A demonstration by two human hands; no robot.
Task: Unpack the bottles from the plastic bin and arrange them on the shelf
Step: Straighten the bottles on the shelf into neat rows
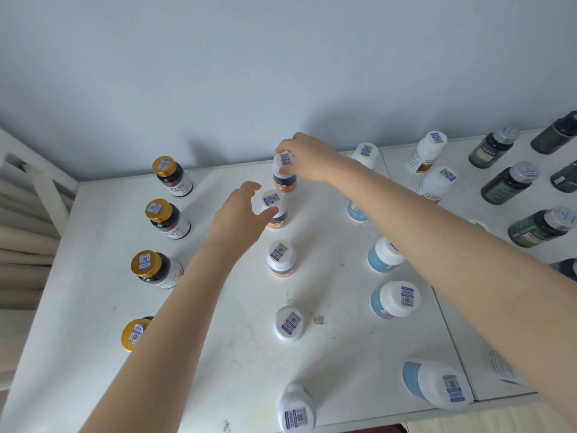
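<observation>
Bottles [289,323] were ranged upright in rows on the shelf [93,307], each row running from the near edge back toward the wall [281,57]. The middle row [281,259] was made up of white-capped bottles with orange bands. The back bottle [284,181] of that row, close to the wall, was gripped at its cap by the right hand [309,159], the fingertips being pinched round the cap from above. The second bottle [277,219], just in front of it, was flanked by the left hand [237,215]. Its fingers were spread and loosely curved about the cap without being closed on it, and whether the thumb touched the bottle could not be told. Three more bottles of the row were placed nearer the front edge. Four gold-capped bottles [167,218] were lined up to the left, the nearest partly hidden by the left forearm. Blue bottles [395,300] were lined up to the right of the middle row, some partly covered by the right forearm. Farther right, white bottles [426,151] and dark bottles [509,182] were set on an adjoining panel of the shelf. Stickers [406,295] were fixed on the caps.
</observation>
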